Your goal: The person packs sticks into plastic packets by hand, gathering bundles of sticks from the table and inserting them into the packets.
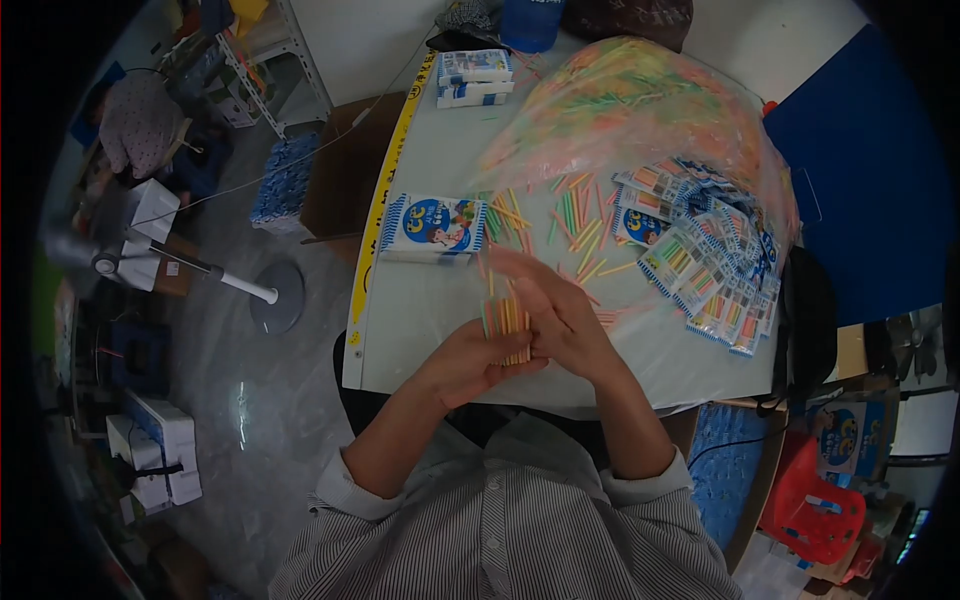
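Observation:
A bundle of thin coloured sticks [508, 318] in green, yellow, orange and pink stands in my left hand [468, 362], whose fingers are wrapped round its lower part near the front of the table. My right hand [570, 335] is against the right side of the bundle. Its fingers stretch out over the top and are partly blurred. Just beyond my hands lie loose sticks [578, 222] of the same kind. To their left is a stack of blue-and-white printed packets [433, 226].
A large clear bag of coloured sticks [640, 110] fills the back of the table [425, 320]. Filled packets [715, 255] are heaped on the right, and more packets [474, 78] lie at the back left. An open cardboard box [345, 165] and a fan [190, 265] stand left.

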Demonstrator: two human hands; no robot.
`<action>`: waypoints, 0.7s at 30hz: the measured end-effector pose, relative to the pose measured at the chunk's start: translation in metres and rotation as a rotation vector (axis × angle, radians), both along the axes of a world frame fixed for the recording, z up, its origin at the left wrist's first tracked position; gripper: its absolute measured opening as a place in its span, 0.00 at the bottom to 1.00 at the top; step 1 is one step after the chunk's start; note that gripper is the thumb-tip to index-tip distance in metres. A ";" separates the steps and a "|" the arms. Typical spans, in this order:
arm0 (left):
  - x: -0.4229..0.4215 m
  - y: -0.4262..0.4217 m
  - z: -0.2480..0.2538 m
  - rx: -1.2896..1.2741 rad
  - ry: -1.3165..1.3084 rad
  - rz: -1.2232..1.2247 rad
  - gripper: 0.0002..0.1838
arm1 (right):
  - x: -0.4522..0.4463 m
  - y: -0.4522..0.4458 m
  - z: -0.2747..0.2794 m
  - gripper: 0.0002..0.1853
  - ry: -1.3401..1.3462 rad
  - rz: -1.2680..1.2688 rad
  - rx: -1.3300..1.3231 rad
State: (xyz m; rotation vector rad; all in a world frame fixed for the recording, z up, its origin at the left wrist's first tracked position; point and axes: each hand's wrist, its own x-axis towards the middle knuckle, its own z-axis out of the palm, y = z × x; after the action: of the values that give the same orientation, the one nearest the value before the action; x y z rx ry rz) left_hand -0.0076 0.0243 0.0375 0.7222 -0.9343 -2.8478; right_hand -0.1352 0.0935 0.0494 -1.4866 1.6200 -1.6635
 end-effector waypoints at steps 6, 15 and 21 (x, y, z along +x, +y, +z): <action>0.009 -0.011 -0.011 -0.068 0.031 0.002 0.15 | -0.006 -0.008 -0.018 0.18 -0.338 0.054 0.124; 0.007 -0.018 -0.010 -0.321 -0.108 -0.001 0.12 | -0.004 -0.011 -0.008 0.08 -0.249 0.070 0.399; 0.008 -0.027 -0.025 -0.357 -0.005 0.188 0.11 | 0.002 -0.031 -0.015 0.04 -0.394 0.103 0.365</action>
State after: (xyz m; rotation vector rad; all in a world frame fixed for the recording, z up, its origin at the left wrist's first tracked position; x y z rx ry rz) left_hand 0.0003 -0.0028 0.0125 0.7302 -1.2567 -2.4275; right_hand -0.1331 0.0621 0.0340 -0.9747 1.4977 -1.4012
